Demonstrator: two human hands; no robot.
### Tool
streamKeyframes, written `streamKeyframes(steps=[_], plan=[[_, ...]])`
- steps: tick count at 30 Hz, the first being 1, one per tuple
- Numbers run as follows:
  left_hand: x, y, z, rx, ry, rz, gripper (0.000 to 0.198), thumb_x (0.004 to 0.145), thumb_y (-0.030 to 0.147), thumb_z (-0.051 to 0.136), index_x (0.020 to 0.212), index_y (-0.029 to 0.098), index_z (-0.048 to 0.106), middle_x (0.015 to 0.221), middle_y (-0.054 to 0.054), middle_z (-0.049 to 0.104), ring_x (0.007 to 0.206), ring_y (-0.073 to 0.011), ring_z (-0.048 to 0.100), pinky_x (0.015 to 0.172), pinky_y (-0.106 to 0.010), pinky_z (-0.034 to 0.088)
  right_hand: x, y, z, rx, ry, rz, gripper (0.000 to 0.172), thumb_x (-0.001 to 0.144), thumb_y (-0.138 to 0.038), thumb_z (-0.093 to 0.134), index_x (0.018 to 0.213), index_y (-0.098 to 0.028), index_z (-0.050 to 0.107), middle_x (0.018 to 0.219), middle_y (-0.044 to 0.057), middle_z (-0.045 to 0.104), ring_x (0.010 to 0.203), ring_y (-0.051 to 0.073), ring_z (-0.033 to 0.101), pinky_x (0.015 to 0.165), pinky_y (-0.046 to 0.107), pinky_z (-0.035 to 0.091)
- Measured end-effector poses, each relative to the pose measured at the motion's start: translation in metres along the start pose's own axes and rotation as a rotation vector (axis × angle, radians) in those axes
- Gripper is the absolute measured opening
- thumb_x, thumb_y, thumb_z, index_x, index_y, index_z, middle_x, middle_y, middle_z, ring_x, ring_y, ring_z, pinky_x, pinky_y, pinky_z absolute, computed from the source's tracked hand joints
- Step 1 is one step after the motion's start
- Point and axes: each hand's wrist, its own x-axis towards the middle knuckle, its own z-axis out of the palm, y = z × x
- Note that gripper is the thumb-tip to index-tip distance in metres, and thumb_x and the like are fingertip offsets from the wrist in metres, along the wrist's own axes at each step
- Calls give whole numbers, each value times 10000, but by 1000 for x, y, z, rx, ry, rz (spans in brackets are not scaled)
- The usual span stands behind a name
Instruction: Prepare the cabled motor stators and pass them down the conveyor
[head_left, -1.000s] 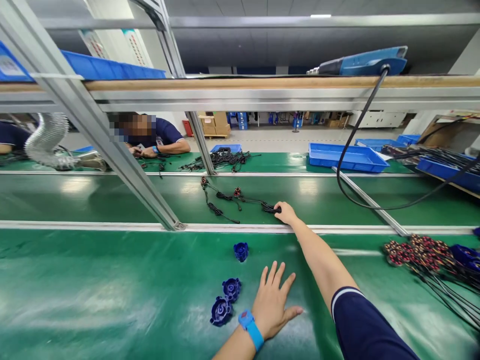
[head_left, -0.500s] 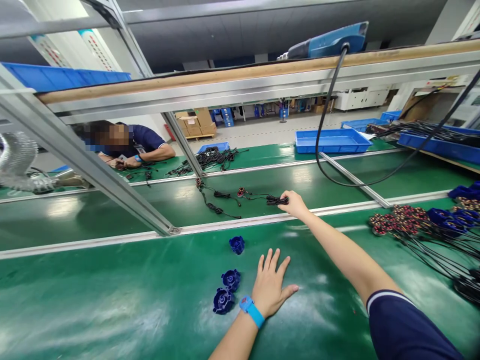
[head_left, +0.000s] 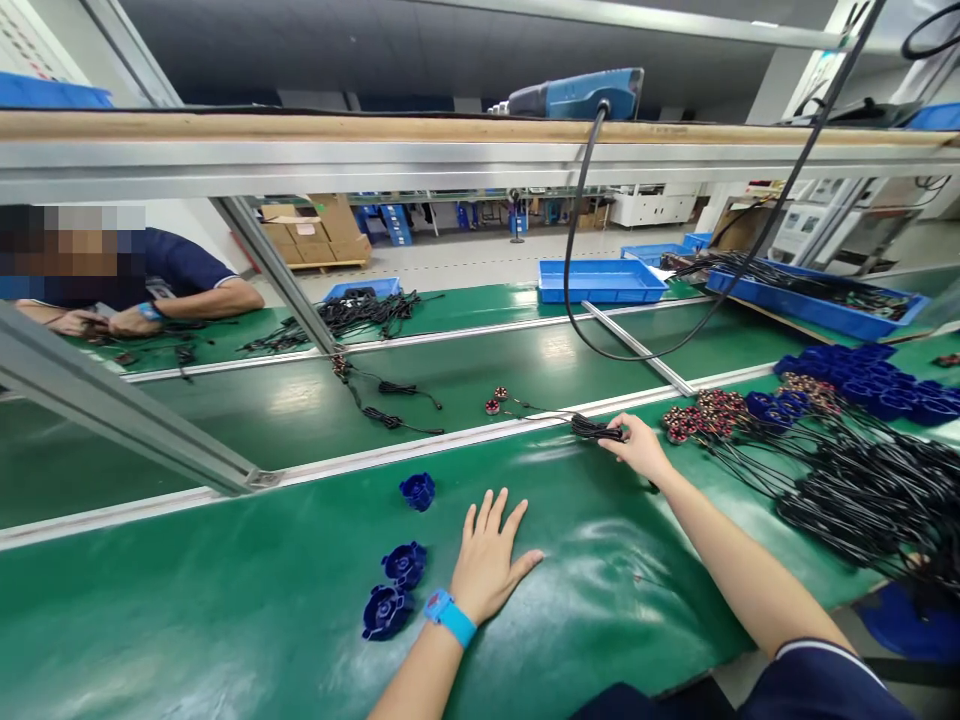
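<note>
Your right hand (head_left: 639,448) pinches bundled black cables (head_left: 592,428); your left hand (head_left: 486,572) lies spread, empty, near 3 seemingly unfilled blue housings (head_left: 405,566).

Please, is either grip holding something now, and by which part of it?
The right grip holds the black cable bundle by its end away from the coils; the left grip lies spread, holding nothing.

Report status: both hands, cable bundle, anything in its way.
Left hand open, palm down. Right hand gripping black cable bundle. Possible snag: trailing leads cross metal rail.
</note>
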Motion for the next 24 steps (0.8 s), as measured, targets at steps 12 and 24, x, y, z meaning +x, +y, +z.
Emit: streamKeyframes(steps=[12,24], plan=[[135,-11,-23,-96,116,-286,563,966,328,543,1471,174,348,1456,-158,437,1378,-271,431,1116,-411,406,-20,37,-19,163,-6,110,449,641,-534,765,855,-219,529,790,2,591,612,133,551,459,253,547],[278,-35,-37,120,-218,-263,399,968,342,619,1327,186,544,1303,-112,570,1123,-258,598,971,-492,517,-12,43,-39,208,-9,63,421,668,-551,731,848,-222,539,858,17,534,645,144,538,449,279,559]])
